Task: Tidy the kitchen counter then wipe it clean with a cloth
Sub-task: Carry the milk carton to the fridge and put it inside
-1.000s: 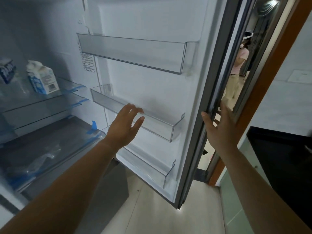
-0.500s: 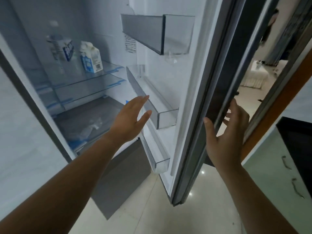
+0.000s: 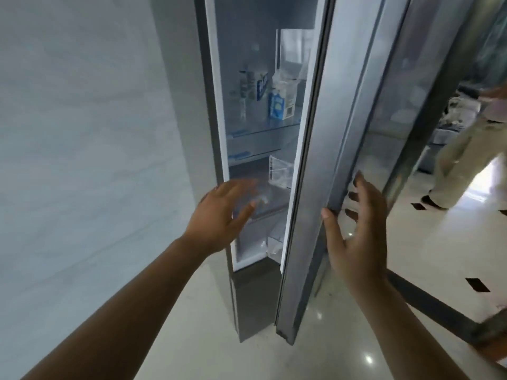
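A tall grey fridge stands ahead with its door (image 3: 323, 171) swung most of the way to, leaving a narrow gap. My right hand (image 3: 356, 231) lies flat against the door's outer edge, fingers spread, thumb on the near side. My left hand (image 3: 222, 215) hovers open and blurred in front of the gap, holding nothing. Inside, on a glass shelf (image 3: 263, 130), stand a blue-and-white milk carton (image 3: 281, 101) and a clear bottle with a blue label (image 3: 251, 90). Clear door bins (image 3: 279, 171) show through the gap.
A pale marbled wall (image 3: 87, 138) fills the left side. The floor (image 3: 411, 242) is glossy light tile. Another person in beige trousers (image 3: 461, 160) stands at the right beyond a dark door frame (image 3: 428, 111).
The fridge door has swung from wide open to nearly shut under my right hand. My left hand has drawn back from the door bins to the front of the gap. The view turned left.
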Tool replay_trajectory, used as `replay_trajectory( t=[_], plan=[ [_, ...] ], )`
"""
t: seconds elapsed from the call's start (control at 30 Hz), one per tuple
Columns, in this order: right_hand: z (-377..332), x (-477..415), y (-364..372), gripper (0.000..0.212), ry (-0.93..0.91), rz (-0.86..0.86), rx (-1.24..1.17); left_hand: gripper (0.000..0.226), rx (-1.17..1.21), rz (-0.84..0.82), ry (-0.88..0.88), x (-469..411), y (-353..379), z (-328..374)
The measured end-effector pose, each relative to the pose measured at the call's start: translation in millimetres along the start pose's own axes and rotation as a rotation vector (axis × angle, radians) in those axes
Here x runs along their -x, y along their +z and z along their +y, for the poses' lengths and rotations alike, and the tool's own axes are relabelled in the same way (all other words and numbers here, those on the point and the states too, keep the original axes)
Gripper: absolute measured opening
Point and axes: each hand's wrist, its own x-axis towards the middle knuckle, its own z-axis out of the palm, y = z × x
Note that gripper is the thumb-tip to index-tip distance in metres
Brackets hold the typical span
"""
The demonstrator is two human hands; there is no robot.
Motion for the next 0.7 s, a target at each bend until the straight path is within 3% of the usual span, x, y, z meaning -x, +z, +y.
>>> replay_trajectory(
  t=[0.3,0.47,0.7],
  plan=[
    [4,-50,101,0.086,-0.068,-0.245,-0.036,0.059,-0.053,0.115,-0.221,-9,-24,-44],
    [33,-78,135,0.074,-0.165,-0.352,-0.017,0.060,-0.038,0.199,-0.329,-35,-9,-41],
    [66,-110,185,0.080,-0.215,-0.375,0.074,0.067,-0.018,0.270,-0.470,-73,17,-41]
  ],
)
